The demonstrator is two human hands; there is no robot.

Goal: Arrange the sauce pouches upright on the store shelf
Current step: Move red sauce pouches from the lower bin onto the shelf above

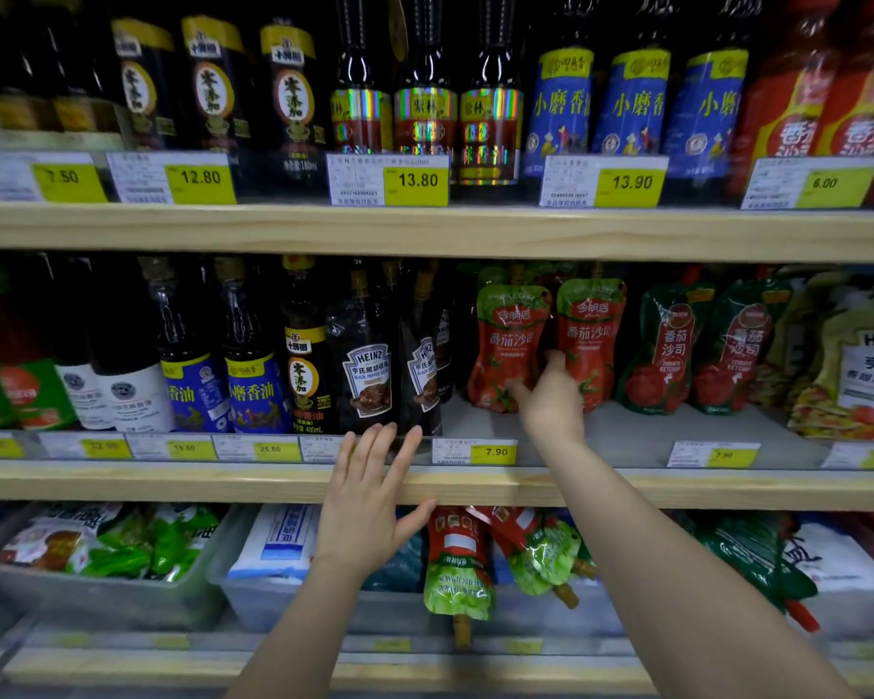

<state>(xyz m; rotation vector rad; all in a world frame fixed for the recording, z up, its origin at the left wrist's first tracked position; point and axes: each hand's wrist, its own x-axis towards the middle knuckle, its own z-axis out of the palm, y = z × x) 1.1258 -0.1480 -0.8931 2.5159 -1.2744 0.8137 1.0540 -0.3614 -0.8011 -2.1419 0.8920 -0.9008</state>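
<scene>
Wooden store shelving fills the frame, three tiers edged in pale timber with yellow price tags clipped along the fronts. On the middle shelf (626,436), right of centre, two red tomato sauce pouches with green tops stand upright side by side: the left pouch (508,340) and the right pouch (594,335). The right hand (551,396) reaches in between and in front of them at their lower halves, fingers loosely spread rather than closed; its index finger touches the bottom of the left pouch and its thumb rests against the lower left edge of the right pouch, with no firm grasp visible. The left hand (369,491) is lower and left of centre, flat and open with fingers splayed, laid over the shelf's front edge and the price strip, holding nothing and well apart from the pouches. Just above its fingertips stand dark Heinz black pepper sauce pouches (367,375). Further right on the same shelf are two green-and-red ketchup pouches (702,350), upright, then yellowish Heinz salad dressing pouches (858,365) leaning at the frame's right edge. On the bottom tier, below centre, more red-and-green sauce pouches (457,567) lie upside down with their spouts pointing downward, hanging over the front of a clear plastic bin (293,597) that also holds a white-and-blue packet. At lower left another clear bin (97,597) holds green and orange packets.
</scene>
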